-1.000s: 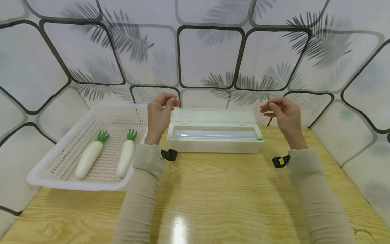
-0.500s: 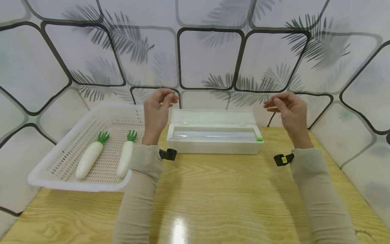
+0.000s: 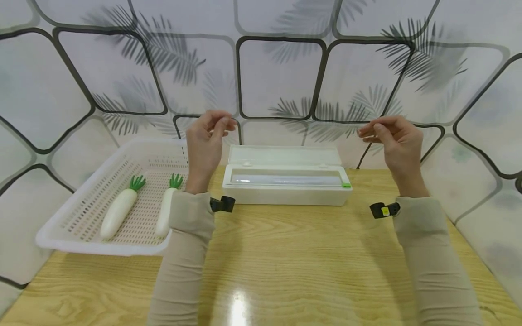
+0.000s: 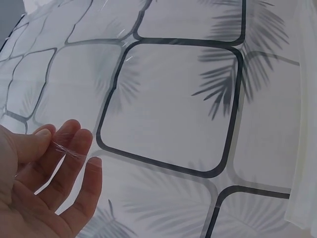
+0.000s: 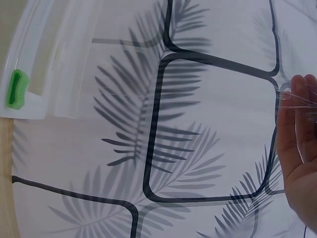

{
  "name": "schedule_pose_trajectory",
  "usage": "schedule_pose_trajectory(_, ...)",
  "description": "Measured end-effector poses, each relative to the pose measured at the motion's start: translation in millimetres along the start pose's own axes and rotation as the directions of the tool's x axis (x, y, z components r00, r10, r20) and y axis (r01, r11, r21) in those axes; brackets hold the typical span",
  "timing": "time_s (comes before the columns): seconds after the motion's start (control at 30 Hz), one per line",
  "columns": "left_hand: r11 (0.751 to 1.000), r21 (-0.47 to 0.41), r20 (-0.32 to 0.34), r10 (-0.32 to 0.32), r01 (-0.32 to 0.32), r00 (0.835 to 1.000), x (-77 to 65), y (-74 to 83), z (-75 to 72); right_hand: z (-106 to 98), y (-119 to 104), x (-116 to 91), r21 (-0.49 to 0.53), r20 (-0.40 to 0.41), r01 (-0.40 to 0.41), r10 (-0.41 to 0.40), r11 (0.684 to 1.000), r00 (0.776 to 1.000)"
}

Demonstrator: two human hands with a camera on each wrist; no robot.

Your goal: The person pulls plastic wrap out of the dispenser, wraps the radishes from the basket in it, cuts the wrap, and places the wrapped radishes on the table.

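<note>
Clear plastic wrap [image 4: 69, 151] shows as thin creased film at the fingers in the left wrist view. My left hand [image 3: 205, 147] pinches one edge between thumb and fingertips, in the air above the basket's right side. Farther right, my right hand [image 3: 401, 149] pinches film too; its creases [image 5: 299, 103] shine at the fingers in the right wrist view. The sheet itself is almost invisible in the head view. Between and below the hands stands a white wrap dispenser [image 3: 285, 196], lid [image 3: 285, 155] raised, a film roll [image 3: 285, 179] inside and a green slider [image 3: 346, 184] at its right end.
On the left, a white perforated basket [image 3: 102, 248] holds two white radishes [image 3: 119, 213] with green tops; my left forearm partly covers the right one. A wooden table [image 3: 293, 258] lies under everything, with patterned walls [image 3: 281, 77] behind and at the sides.
Both hands have risen and moved apart, the left one to the left and the right one to the right. Dispenser and basket have stayed in place.
</note>
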State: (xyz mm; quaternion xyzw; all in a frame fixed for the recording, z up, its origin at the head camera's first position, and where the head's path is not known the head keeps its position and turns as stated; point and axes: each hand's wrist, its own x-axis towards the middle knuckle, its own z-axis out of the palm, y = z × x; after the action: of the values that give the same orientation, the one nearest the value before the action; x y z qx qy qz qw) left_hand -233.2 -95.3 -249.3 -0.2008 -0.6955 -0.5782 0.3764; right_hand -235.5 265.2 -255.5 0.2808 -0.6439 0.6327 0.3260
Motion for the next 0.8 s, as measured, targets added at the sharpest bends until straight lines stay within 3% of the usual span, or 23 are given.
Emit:
schedule_pose_trajectory(0.23,1.0,-0.014,-0.018,0.014,-0.014,1.0,3.0,6.9,-1.9,-1,-8,2,-0.096,0.026,0.109,-0.107,0.989,0.994)
schedule_pose_trajectory(0.53,0.998,-0.041,-0.022,0.045,-0.046,0.999,4.8,14.6,-5.3,2,-20,3,0.032,-0.019,0.072,-0.071,0.997,0.997)
schedule_pose_trajectory(0.8,0.994,-0.072,-0.017,0.084,-0.085,0.996,1.9,21.8,-8.8,0,-27,-2,-0.041,-0.012,0.085,-0.086,0.996,0.996)
